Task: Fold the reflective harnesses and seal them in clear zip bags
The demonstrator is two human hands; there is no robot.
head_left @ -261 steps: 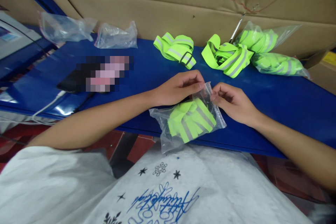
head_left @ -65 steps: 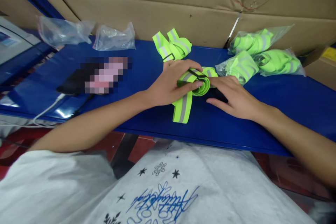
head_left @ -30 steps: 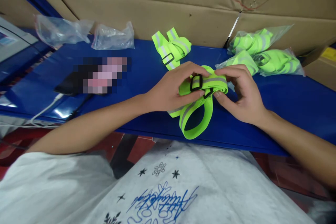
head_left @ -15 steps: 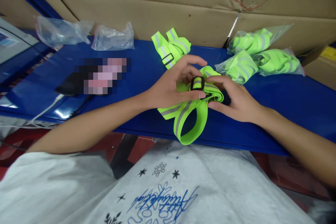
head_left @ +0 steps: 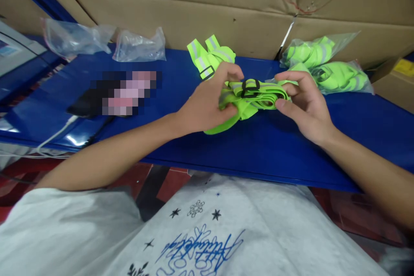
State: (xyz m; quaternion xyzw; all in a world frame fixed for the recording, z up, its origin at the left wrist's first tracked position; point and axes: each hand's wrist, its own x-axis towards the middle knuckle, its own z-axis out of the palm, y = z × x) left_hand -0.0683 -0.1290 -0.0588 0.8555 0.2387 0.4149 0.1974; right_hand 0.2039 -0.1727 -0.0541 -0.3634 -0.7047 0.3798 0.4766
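A neon-green reflective strap [head_left: 255,100] with grey stripes and a black buckle is bunched between both hands above the blue table [head_left: 274,146]. My left hand [head_left: 207,103] grips its left end, fingers curled round the folds. The strap's right end is pinched by my right hand [head_left: 302,101], thumb below and fingers on top. A loop of the strap sticks out under my left hand.
Another folded green strap [head_left: 210,58] lies behind my left hand. Three clear bags with green straps [head_left: 326,67] sit at the back right. Two empty plastic bags [head_left: 106,43] lie at the back left, a dark phone with a white cable [head_left: 93,101] nearer. Cardboard boxes [head_left: 207,4] wall the back.
Earlier a bagged strap was in my hands; it went to the pile at right. Since then a loose strap was picked up, and its hanging loop has just been gathered up into a flatter bundle.
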